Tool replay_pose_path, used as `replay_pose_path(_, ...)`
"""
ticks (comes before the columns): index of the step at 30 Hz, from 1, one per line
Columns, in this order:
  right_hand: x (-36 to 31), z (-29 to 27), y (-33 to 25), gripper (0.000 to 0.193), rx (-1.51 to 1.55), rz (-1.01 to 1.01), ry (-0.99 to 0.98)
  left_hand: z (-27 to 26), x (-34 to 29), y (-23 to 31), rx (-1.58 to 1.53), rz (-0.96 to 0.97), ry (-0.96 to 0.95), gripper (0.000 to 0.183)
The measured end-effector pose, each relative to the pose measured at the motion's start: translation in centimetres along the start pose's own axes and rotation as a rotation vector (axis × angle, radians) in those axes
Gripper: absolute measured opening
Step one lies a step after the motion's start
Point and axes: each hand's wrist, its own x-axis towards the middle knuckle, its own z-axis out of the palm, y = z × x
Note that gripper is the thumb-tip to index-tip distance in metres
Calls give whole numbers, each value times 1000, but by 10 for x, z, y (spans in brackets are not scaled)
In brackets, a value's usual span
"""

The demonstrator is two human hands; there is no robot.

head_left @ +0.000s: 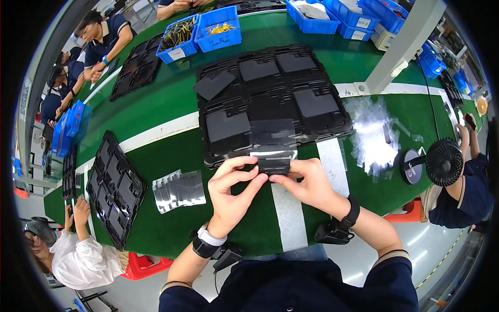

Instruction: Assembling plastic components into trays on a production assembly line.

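Observation:
In front of me, both hands hold a dark flat rectangular panel (pixel 274 167) with a clear film (pixel 273 134) reaching up from it over the tray. My left hand (pixel 228 193) pinches the panel's left side, thumb at the lower edge. Opposite it, my right hand (pixel 310 183) grips the right side between thumb and fingers. Just beyond lies a black moulded tray (pixel 340 125) with several dark flat panels (pixel 260 67) in its pockets. One loose panel (pixel 214 85) rests askew at its left side. Left of my hands is a sheet of film strips (pixel 179 191).
Crumpled clear film (pixel 375 138) is heaped at the right, near a black fan (pixel 444 162). Another black tray (pixel 115 187) lies left. Blue bins (pixel 219 32) line the far side; a grey post (pixel 400 47) rises at the right. Other people sit around the green table (pixel 156 145).

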Motion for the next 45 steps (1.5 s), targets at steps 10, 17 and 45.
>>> replay_pose_path(10, 5, -10, -2, 19, 361, 190, -220, -14, 6, -3, -440, -433, -160, 15)
replay_pose_path(17, 4, -6, -2, 19, 305, 220, -300, -9, 1, -1, -226, -239, -211, 14)
replay_pose_path(45, 7, -7, 1, 28, 575, 258, 4, -7, 5, -3, -170, -430, 13, 14)
